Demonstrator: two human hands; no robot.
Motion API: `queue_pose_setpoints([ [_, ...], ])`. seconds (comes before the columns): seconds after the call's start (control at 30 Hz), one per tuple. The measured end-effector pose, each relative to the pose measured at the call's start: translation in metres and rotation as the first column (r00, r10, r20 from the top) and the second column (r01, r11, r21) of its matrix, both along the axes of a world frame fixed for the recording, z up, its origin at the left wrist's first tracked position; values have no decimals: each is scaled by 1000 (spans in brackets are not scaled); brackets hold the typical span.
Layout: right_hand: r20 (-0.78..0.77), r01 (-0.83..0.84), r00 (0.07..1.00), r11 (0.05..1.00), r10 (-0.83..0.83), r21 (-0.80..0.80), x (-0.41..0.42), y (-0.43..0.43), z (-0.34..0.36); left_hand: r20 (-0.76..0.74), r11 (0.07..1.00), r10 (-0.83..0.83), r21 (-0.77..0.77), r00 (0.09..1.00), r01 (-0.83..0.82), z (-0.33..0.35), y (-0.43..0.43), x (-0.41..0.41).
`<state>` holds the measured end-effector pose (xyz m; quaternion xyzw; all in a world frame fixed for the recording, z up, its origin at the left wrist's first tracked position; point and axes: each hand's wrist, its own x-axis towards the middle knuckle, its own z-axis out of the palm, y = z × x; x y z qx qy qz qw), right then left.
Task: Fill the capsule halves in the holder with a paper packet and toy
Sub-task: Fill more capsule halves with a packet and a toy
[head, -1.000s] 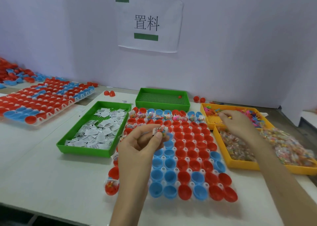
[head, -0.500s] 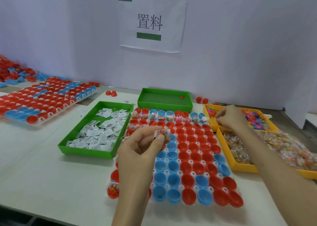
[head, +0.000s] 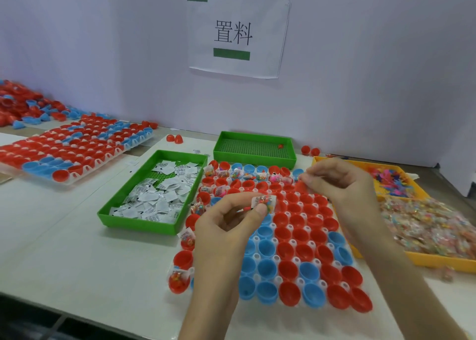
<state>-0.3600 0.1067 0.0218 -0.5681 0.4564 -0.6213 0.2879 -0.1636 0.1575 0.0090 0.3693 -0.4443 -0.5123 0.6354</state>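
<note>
A white holder full of red and blue capsule halves lies in front of me. Halves in its far row and left column hold packets and toys. My left hand hovers over the holder's left part, pinching a small clear packet of coloured beads between thumb and forefinger. Over the holder's far right part, my right hand has its fingertips pinched on a small red toy. A green tray of white paper packets sits to the left of the holder.
A nearly empty green tray stands behind the holder. Two yellow trays on the right hold colourful toys and clear bead packets. Another filled holder and a pile of loose halves lie far left. A wall rises close behind.
My right hand left the far yellow tray and came left over the holder with a small red toy. My left hand stayed put with its bead packet.
</note>
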Motion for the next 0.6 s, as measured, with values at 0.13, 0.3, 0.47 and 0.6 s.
queue_pose_setpoints([
  [0.13,66,-108,992,993,111,-52,21,10,-6,-5,1000,-30,4,1000,30,0,0,-1],
  [0.3,189,-258,947,965,261,-37,30,10,-11,31,1000,0,15,1000,0,-4,-1,-3],
  [0.47,222,-395,890,916,399,-62,33,15,-9,77,998,57,11,995,-58,-6,-2,-7],
  [0.6,181,-428,887,903,426,-29,33,15,-11,73,997,74,2,995,-75,-6,-5,-4],
])
